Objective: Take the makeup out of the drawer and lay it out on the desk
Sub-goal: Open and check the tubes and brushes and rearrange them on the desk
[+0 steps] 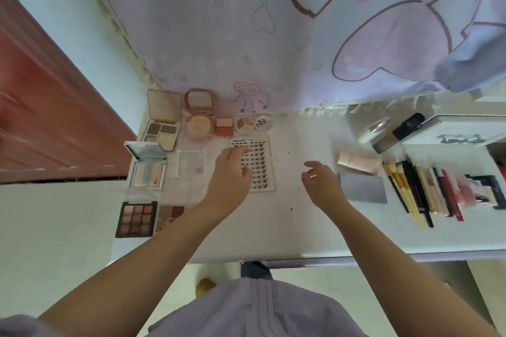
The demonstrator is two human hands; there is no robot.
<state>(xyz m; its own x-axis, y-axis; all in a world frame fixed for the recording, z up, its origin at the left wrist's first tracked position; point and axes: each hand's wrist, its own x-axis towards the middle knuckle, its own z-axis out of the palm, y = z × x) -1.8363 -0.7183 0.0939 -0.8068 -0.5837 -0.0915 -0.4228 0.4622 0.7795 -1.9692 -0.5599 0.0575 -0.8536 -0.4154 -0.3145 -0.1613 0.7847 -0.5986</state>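
Observation:
A white desk holds makeup on both sides. My left hand lies over the false-lash card, fingers loosely bent on its left part. My right hand hovers open above bare desk to the card's right, holding nothing. On the left stand open palettes: a beige eyeshadow compact, a silver compact, a dark nine-pan palette, a clear palette. Behind are a peach powder compact, a blush, a round concealer and a small jar.
To the right lie a pink tube, a grey flat case, a row of brushes and pencils, lip products, a bottle and a white box. A cartoon curtain hangs behind. A red door is left.

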